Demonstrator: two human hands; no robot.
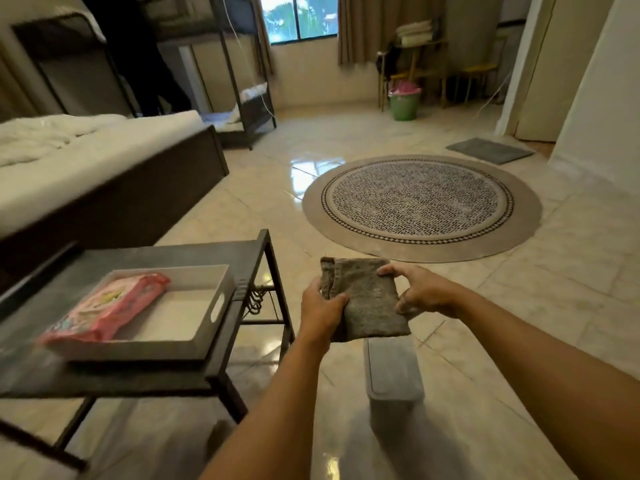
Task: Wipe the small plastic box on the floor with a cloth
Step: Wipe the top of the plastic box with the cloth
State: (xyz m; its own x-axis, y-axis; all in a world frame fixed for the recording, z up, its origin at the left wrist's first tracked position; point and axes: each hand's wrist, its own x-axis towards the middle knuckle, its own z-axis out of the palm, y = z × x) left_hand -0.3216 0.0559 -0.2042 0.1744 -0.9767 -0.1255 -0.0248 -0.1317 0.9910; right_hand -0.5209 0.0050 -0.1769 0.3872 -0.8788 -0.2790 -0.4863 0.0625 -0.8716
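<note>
A small grey plastic box [393, 379] with a lid stands on the tiled floor below my hands. Above it I hold a folded grey-brown cloth [365, 299] in the air. My left hand [322, 306] grips the cloth's left edge. Fingertips of my right hand [415, 291] pinch its right edge. The cloth hides the far end of the box and does not touch it.
A dark low table [145, 372] stands at left, bearing a grey tray [214, 296] with a pink packet [110, 306]. A bed [104, 174] lies behind it. A round patterned rug [420, 206] and a grey mat [490, 150] lie further on the floor.
</note>
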